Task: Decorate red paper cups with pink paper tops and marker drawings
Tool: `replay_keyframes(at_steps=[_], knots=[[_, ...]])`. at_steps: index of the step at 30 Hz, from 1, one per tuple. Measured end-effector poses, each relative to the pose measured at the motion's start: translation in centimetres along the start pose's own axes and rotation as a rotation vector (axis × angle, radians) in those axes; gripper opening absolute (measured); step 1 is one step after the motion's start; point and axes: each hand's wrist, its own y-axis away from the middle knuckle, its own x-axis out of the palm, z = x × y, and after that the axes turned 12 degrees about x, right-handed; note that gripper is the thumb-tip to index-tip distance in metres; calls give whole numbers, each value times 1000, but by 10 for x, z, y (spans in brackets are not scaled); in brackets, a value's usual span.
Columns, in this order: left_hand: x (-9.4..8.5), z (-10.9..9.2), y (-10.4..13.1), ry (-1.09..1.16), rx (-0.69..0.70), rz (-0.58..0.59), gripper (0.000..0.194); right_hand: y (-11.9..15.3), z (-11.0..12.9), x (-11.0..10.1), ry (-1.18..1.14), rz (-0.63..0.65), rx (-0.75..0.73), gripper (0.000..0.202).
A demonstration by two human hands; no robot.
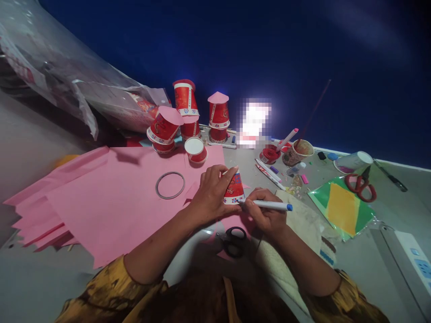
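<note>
My left hand is wrapped around a red paper cup with a white band near its wider end and blue marks on it. In my right hand is a white marker with a blue end, gripped close to its tip. That tip meets the white band of the cup, or is very near it. Below the hands lie black-handled scissors on pink paper. To the left of my left hand, a grey ring rests on large pink sheets.
Behind stand several red cups with pink paper tops. A small pot of red paint, markers and a stained cup sit at back right. Red-handled scissors lie on a green packet. A power strip is far right.
</note>
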Motion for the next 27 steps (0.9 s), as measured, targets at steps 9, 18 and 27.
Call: replay_keyframes(at_steps=[9,18,27], knots=[[0,1,2,10,13,-8,111,-3,0,-1,-27,-44,-20,12],[-1,1,1,18,5,0,116,-1,0,-2,-71,-27,-1,12],[-1,-1,0,23,-8,6,112,-3,0,-1,-21,-5,-13,14]])
